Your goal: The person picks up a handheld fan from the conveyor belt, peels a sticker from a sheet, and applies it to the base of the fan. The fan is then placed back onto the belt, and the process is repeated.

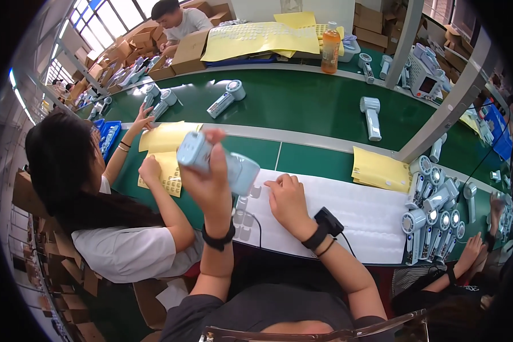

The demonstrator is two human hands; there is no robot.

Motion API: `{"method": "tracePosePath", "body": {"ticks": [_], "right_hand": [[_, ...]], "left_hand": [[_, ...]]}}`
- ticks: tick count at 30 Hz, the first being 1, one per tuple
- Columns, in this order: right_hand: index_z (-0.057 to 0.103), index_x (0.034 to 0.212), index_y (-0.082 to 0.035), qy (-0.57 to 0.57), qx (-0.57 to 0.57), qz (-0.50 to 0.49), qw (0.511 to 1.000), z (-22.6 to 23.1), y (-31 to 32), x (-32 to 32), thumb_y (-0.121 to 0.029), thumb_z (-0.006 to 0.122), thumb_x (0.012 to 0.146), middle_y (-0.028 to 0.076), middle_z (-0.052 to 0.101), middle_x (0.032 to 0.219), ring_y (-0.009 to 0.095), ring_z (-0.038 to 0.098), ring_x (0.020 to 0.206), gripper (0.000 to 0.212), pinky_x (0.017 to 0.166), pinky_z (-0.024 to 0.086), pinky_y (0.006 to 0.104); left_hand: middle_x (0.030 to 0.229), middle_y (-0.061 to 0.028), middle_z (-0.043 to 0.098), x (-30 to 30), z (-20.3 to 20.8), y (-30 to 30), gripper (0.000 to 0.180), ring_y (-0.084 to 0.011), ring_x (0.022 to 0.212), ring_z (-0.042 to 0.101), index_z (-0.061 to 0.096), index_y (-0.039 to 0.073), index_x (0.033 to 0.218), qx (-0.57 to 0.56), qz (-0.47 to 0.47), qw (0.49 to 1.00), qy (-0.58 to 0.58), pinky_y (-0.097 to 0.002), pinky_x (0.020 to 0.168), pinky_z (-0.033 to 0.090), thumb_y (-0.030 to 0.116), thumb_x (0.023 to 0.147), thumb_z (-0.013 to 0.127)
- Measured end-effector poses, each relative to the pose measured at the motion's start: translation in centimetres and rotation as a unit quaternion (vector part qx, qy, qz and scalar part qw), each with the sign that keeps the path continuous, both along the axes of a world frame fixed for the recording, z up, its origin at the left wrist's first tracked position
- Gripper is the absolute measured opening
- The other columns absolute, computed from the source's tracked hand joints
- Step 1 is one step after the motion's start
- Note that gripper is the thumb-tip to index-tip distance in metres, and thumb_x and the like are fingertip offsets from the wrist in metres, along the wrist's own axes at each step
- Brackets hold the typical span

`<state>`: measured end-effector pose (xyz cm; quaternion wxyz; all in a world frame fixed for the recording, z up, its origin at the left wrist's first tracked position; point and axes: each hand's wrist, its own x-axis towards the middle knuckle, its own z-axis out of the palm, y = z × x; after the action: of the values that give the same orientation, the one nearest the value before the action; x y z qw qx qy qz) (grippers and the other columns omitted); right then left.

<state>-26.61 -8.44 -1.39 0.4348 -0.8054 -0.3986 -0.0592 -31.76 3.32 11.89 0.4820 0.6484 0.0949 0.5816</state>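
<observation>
Raised above the bench, my left hand (210, 185) is closed around a light-blue handheld fan (244, 174), blurred by motion. The fan lies tilted across my palm, its body showing on both sides of my fingers. My right hand (289, 202) rests on a long white sheet (347, 219), fingers bent and slightly apart, with nothing visible in them. Just left of its fingertips, small greyish translucent stickers (246, 219) line the sheet's left end. Black bands circle both wrists, and a small black box (329, 221) with a cable is on the right one.
Handheld fans (433, 228) crowd the bench on the right. Beyond a pale rail, more fans (227, 98) lie on a green belt (290, 102). Yellow sheets (379, 168) lie near the rail. A co-worker (125, 228) sits close on my left; another's hand (470, 251) is at right.
</observation>
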Motion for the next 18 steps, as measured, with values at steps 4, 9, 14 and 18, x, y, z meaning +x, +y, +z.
{"method": "tracePosePath", "body": {"ticks": [4,9,14,18], "right_hand": [[0.069,0.094,-0.008,-0.081,-0.023,-0.063,0.994,-1.4,2.2,-0.3,-0.003,0.064,0.076,0.008,0.055,0.089,0.027,0.053,0.091,0.02,0.078,0.041,0.0384],[0.07,0.093,-0.008,-0.009,-0.009,-0.042,0.999,-1.3,2.3,-0.2,-0.004,0.065,0.075,0.008,0.055,0.091,0.027,0.052,0.091,0.019,0.078,0.04,0.0382],[0.068,0.086,-0.009,-0.035,0.014,-0.041,0.998,-1.8,2.5,-0.6,-0.005,0.067,0.074,0.007,0.055,0.091,0.026,0.053,0.091,0.013,0.077,0.039,0.0387],[0.068,0.083,-0.01,-0.033,0.005,-0.049,0.998,-1.0,2.8,-1.1,-0.006,0.068,0.073,0.006,0.056,0.09,0.025,0.053,0.09,0.01,0.078,0.038,0.0383]], "left_hand": [[0.101,-0.0094,0.06,-3.8,-1.9,-0.4,0.035,-0.0132,0.087,0.058,0.043,-0.001,0.119,-0.08,-0.087,0.992,0.035,-0.0267,0.081,0.048,0.007,0.092,0.063],[0.101,-0.0092,0.057,-4.6,-4.9,0.4,0.039,-0.0139,0.089,0.056,0.04,-0.001,0.124,-0.103,-0.058,0.99,0.074,-0.028,0.082,0.047,0.016,0.095,0.061],[0.104,-0.0099,0.054,-4.1,-5.9,0.3,0.053,-0.0157,0.093,0.053,0.036,-0.002,0.133,-0.047,-0.08,0.995,0.049,-0.0313,0.087,0.045,0.037,0.101,0.05],[0.108,-0.0113,0.054,-4.1,-6.5,0.0,0.062,-0.0179,0.099,0.053,0.033,-0.002,0.138,-0.069,-0.12,0.989,0.048,-0.0336,0.092,0.042,0.046,0.101,0.044]]}}
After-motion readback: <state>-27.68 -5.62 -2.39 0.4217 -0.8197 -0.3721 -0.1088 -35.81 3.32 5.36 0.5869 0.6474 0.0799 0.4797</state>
